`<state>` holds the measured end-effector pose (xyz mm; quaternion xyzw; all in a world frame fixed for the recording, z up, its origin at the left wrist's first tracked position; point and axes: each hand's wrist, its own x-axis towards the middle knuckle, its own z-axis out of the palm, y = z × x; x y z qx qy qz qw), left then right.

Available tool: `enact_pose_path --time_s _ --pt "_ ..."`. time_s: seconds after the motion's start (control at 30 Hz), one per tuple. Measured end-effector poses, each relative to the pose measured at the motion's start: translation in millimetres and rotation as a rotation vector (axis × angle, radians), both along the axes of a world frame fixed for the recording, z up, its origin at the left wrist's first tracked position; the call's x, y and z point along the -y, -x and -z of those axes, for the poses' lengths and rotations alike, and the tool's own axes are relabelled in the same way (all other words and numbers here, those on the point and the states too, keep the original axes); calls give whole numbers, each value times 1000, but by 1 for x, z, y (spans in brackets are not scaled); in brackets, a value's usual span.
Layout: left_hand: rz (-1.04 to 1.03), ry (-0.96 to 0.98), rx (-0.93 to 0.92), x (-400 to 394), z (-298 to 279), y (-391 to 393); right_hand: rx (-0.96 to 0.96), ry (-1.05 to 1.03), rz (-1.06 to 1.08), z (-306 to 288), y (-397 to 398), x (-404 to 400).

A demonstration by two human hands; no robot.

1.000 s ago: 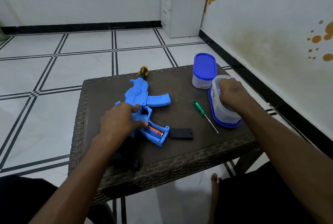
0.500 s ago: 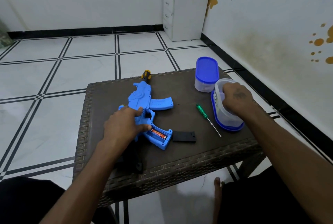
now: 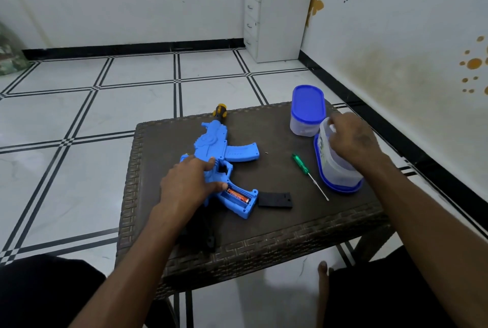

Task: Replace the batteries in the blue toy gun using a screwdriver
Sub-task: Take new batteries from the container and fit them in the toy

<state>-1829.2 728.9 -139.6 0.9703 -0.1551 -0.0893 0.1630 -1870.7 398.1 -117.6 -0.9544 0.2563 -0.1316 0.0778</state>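
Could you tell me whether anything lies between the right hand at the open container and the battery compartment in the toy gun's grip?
Only the green screwdriver lies on the table between the right hand and the open battery compartment. It is low and flat. The black cover sits beside the compartment, not over it.

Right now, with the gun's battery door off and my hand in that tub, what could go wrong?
The tiny screw lies loose on the table near the blue toy gun; a sweep of an arm could knock it away. The right hand reaches into the open container, which stands on its lid near the table edge and might tip. The black cover lies loose and could be brushed off.
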Motion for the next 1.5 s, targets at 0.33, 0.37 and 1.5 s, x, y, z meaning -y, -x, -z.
enact_pose_path --time_s 0.33,0.37,1.5 --pt "15 13 -8 0 -4 2 25 -791 -556 -14 24 -120" --pt "21 11 -3 0 -3 2 4 -859 -535 -10 24 -126" --pt "37 -39 10 -3 3 0 197 -821 -653 17 33 -151"
